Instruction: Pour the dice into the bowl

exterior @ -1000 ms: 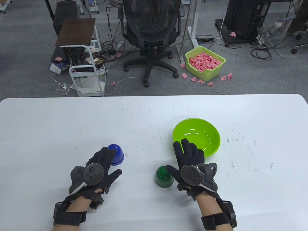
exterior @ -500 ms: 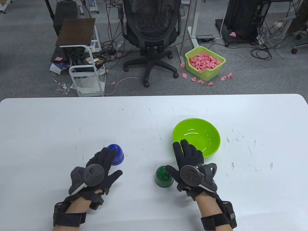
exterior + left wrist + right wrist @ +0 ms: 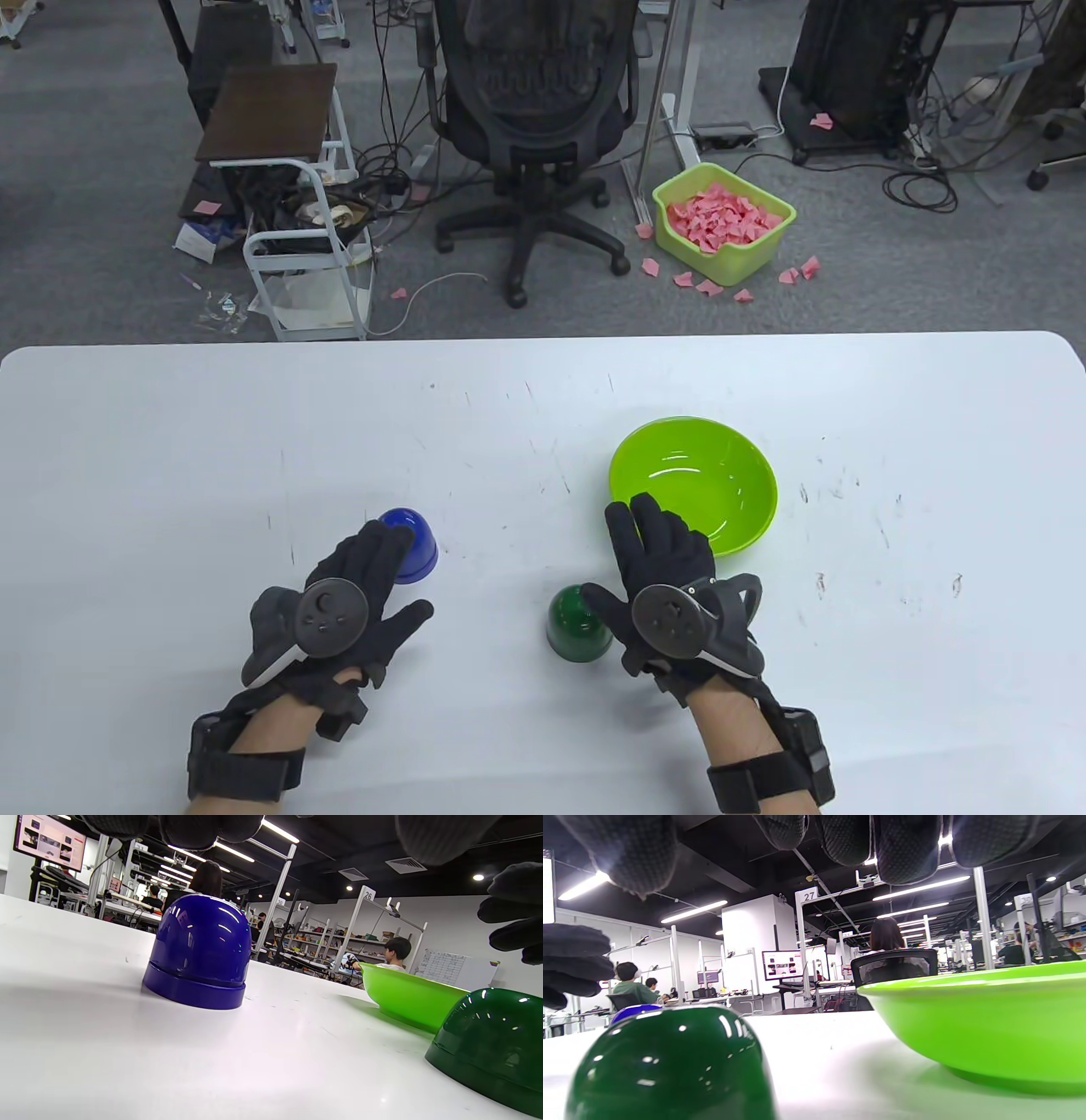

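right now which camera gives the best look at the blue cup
The left wrist view: the blue cup stands close and unobstructed, dome up on the table. In the table view the left hand covers part of it. The right wrist view shows only a blue sliver behind the green cup.

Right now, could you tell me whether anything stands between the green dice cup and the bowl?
Nothing rests on the table between the green dice cup and the bowl; only the right hand hovers above that gap.
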